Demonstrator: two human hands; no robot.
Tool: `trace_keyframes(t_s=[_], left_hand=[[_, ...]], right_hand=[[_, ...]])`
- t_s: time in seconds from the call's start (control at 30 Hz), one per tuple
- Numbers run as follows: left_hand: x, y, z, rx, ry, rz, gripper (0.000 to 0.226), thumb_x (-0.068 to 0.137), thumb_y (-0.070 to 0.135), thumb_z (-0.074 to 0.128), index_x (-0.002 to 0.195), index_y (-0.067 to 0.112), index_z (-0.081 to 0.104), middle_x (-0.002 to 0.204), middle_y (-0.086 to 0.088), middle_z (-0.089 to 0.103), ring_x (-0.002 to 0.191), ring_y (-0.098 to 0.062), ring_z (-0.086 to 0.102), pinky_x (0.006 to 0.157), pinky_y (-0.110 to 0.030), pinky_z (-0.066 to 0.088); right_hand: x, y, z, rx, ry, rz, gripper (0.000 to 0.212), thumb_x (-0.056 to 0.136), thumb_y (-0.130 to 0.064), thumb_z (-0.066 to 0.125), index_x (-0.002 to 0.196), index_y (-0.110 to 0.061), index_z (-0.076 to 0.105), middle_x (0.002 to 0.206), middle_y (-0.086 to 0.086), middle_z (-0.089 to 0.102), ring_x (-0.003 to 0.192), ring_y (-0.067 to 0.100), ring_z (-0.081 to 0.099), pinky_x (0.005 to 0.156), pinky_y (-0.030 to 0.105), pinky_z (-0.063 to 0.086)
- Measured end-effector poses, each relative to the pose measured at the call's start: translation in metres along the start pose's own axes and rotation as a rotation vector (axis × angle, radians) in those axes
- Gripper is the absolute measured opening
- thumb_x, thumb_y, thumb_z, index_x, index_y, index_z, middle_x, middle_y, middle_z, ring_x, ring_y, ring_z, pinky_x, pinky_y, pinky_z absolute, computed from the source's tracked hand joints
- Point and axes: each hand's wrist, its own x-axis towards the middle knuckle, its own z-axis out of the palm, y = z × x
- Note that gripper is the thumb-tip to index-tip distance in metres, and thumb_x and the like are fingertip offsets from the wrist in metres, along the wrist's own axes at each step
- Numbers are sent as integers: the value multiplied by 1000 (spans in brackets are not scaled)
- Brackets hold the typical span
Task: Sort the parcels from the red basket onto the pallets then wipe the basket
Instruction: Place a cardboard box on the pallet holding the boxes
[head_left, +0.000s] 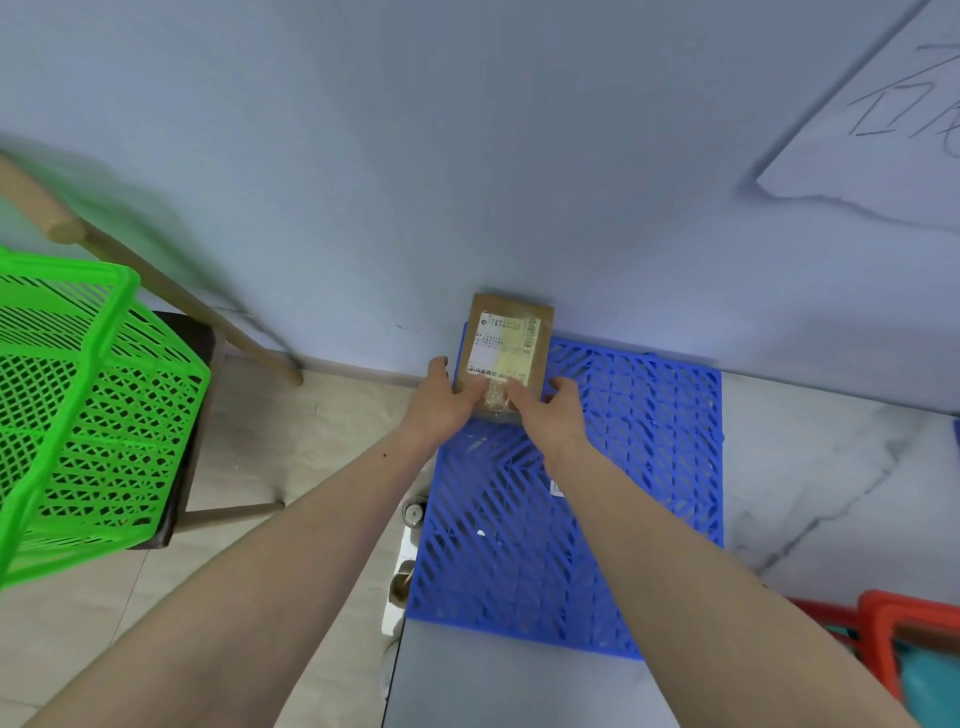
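A red basket shows only as a corner at the lower right edge, well behind the right wrist; something teal lies inside it, too cut off to identify. A green basket of open lattice sits on a dark stool far to the left of the left fingers, and what it holds cannot be made out through the mesh.

A blue lattice pallet lies on a grey marbled surface under both forearms, its far edge against the pale wall. At the pallet's far left corner stands a brown cardboard parcel with a white printed label facing the camera, its top reaching up against the wall.

Both arms stretch forward, bare to past the elbow. The left hand grips the parcel's lower left edge, thumb up along the side and fingers curled over the front near the bottom. The right hand grips the lower right edge, thumb beside the box and fingers curled onto the label. The two sets of fingertips nearly meet at the parcel's bottom middle, clamped on the cardboard.

A wooden pole leans against the wall beyond the green basket.
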Motion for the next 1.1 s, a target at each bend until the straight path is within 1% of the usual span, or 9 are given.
trace_keyframes(t_s=[0.1, 0.27, 0.43, 0.6, 0.77, 0.83, 0.93, 1.0, 1.1], left_hand=[[-15, 9, -6, 12, 27, -16, 74, 96, 44, 54, 152, 10, 20, 149, -11, 41, 130, -26, 47, 100, -36, 42], [-52, 28, -17, 48, 61, -35, 71, 95, 48, 55, 148, 9, 29, 147, -9, 43, 131, -26, 45, 99, -33, 40], [-105, 48, -18, 63, 75, 26, 34, 97, 35, 56, 120, 10, 56, 119, -3, 60, 106, -19, 56, 91, -32, 45], [-168, 64, -7, 16, 67, 96, 14, 97, 27, 56, 97, 15, 61, 92, 2, 62, 88, -16, 57, 81, -30, 45], [-218, 70, 14, -1, 64, 133, 12, 96, 23, 58, 95, 14, 65, 82, 8, 62, 77, -10, 55, 73, -27, 43], [-237, 73, 22, 18, 52, 156, 12, 96, 24, 58, 93, 14, 64, 79, 9, 60, 69, -6, 51, 64, -25, 41], [-265, 76, 35, 26, 26, 199, 13, 96, 25, 58, 91, 15, 64, 80, 7, 60, 68, -6, 51, 61, -22, 40], [-282, 75, 45, 44, 3, 214, 13, 96, 25, 58, 93, 14, 64, 79, 6, 60, 69, -9, 51, 58, -20, 40], [-307, 68, 61, 72, -45, 228, 18, 95, 24, 58, 94, 8, 65, 79, 2, 59, 69, -13, 49, 57, -24, 37]], right_hand=[[-18, -2, -10, -53, -28, -16, 74, 92, -42, 67, 150, -12, 32, 138, 2, 49, 119, 17, 50, 93, 27, 41], [-60, -17, -34, -52, -36, -32, 69, 92, -41, 67, 147, -11, 38, 141, 6, 49, 113, 15, 49, 90, 27, 43], [-109, -23, -61, -74, -10, -37, 51, 96, -37, 62, 138, -11, 50, 128, 1, 56, 97, 10, 57, 87, 28, 44], [-168, -26, -90, -20, 4, -42, 44, 96, -35, 62, 131, -9, 58, 128, 5, 62, 116, 23, 60, 102, 45, 50], [-215, -12, -115, 16, 25, -37, 39, 89, -40, 63, 117, -12, 63, 118, 4, 67, 110, 22, 65, 98, 48, 53], [-232, -5, -127, 34, 24, -41, 25, 91, -36, 62, 107, -16, 63, 111, 2, 68, 107, 22, 66, 95, 44, 54], [-257, 4, -144, 62, 52, -57, 14, 91, -30, 61, 99, -19, 62, 107, 3, 69, 101, 24, 68, 76, 37, 55], [-272, 14, -154, 71, 72, -65, 24, 86, -34, 62, 103, -17, 62, 108, 4, 69, 100, 25, 69, 80, 41, 57], [-294, 30, -169, 94, 94, -78, 15, 88, -34, 62, 94, -20, 62, 98, 2, 70, 93, 21, 69, 82, 40, 56]])
